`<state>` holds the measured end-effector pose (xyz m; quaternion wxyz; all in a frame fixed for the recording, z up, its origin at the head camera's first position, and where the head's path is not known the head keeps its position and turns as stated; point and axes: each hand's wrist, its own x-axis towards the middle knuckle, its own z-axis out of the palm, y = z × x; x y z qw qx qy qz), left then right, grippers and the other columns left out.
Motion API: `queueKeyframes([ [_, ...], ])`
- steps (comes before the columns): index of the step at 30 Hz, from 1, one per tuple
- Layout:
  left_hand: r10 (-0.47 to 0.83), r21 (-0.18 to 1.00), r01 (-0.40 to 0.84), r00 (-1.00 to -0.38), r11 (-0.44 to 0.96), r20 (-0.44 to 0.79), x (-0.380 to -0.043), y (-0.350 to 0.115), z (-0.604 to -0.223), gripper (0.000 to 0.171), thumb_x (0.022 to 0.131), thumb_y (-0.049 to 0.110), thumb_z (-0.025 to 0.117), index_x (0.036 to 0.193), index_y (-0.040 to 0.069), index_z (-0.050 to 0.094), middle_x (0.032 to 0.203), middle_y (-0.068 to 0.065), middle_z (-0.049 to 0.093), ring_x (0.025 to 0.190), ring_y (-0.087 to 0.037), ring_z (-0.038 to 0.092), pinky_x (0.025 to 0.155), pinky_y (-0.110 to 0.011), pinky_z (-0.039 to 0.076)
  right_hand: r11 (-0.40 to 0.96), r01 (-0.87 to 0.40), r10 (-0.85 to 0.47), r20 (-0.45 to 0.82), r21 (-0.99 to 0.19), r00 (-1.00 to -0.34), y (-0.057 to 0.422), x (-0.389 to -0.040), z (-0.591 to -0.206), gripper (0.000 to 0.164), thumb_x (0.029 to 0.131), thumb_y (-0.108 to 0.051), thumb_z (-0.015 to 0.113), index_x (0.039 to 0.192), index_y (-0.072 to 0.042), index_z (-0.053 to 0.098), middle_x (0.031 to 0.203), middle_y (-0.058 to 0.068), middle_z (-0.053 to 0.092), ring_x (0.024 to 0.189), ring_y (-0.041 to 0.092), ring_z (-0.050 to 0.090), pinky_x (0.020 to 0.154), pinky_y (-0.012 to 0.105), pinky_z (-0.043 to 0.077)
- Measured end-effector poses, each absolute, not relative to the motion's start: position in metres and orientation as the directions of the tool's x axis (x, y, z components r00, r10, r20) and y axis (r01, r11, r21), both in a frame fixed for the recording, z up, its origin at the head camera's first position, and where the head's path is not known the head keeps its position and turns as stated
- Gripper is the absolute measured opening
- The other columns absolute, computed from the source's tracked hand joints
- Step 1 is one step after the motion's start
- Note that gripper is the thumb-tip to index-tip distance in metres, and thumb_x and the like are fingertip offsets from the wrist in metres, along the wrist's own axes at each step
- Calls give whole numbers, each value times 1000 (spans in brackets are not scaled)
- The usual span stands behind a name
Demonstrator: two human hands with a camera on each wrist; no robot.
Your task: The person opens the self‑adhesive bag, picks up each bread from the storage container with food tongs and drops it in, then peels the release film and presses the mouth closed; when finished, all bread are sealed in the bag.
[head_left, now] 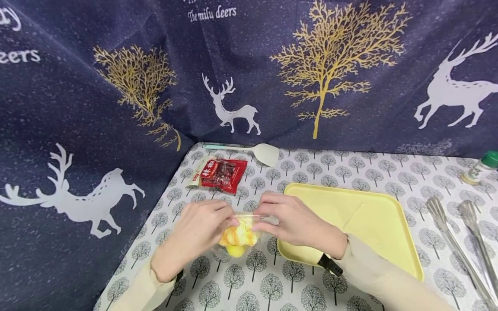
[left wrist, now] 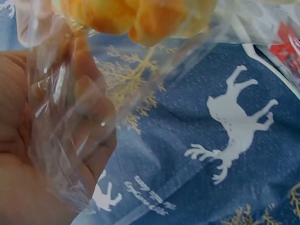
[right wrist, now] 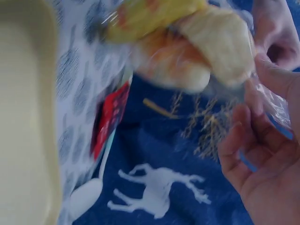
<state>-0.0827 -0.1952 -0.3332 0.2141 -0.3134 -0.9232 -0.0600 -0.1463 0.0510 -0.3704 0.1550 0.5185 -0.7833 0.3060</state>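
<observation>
A clear plastic bag (left wrist: 58, 93) holds several puffy yellow-and-orange pieces (head_left: 242, 233) that look like bread or pastry. My left hand (head_left: 203, 222) pinches the bag's upper edge on the left, and loose film runs down across its fingers in the left wrist view. On the other side, my right hand (head_left: 289, 218) grips the same edge between thumb and fingers. Between the two hands the film is stretched, with the pieces (right wrist: 187, 51) bunched below it. A smooth yellow piece (head_left: 235, 251) lies lowest in the bag.
Close by on the right lies a pale yellow tray (head_left: 373, 216). Behind the hands are a red snack packet (head_left: 223, 175) and a white spatula (head_left: 266, 154). Metal utensils (head_left: 453, 242) and a green-capped bottle (head_left: 479, 168) are at far right. A dark blue cloth (head_left: 241, 56) hangs behind the table.
</observation>
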Motion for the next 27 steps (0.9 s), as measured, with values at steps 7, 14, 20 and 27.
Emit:
queueKeyframes([
  [7, 528, -20, 585, -716, 811, 457, -79, -207, -336, 15, 88, 30, 88, 91, 18, 79, 82, 9, 74, 64, -6, 64, 55, -16, 47, 231, -888, -713, 551, -397, -433, 64, -151, -379, 4, 92, -12, 82, 96, -10, 80, 91, -3, 73, 83, 7, 67, 81, 19, 60],
  [14, 513, -7, 576, -723, 818, 463, -76, -220, -335, 16, 85, 27, 90, 93, 17, 80, 82, 9, 73, 59, -3, 58, 52, -15, 43, 260, -874, -678, 566, -412, -469, 70, -154, -387, 6, 92, -8, 81, 97, -9, 80, 92, -2, 73, 85, 9, 68, 81, 21, 61],
  [20, 489, 12, 578, -701, 816, 519, -74, -235, -336, 16, 83, 28, 89, 89, 16, 80, 80, 9, 71, 59, 1, 55, 53, -12, 43, 242, -864, -648, 589, -442, -483, 75, -156, -388, 7, 92, -4, 81, 98, -8, 80, 93, -2, 74, 86, 10, 70, 80, 22, 62],
  [27, 432, 49, 543, -716, 838, 548, -68, -252, -335, 25, 96, 44, 74, 86, 21, 78, 79, 13, 67, 58, 8, 41, 51, -15, 38, 230, -855, -621, 606, -466, -497, 77, -157, -388, 4, 96, -8, 79, 99, -8, 81, 95, -1, 76, 86, 10, 70, 80, 23, 62],
])
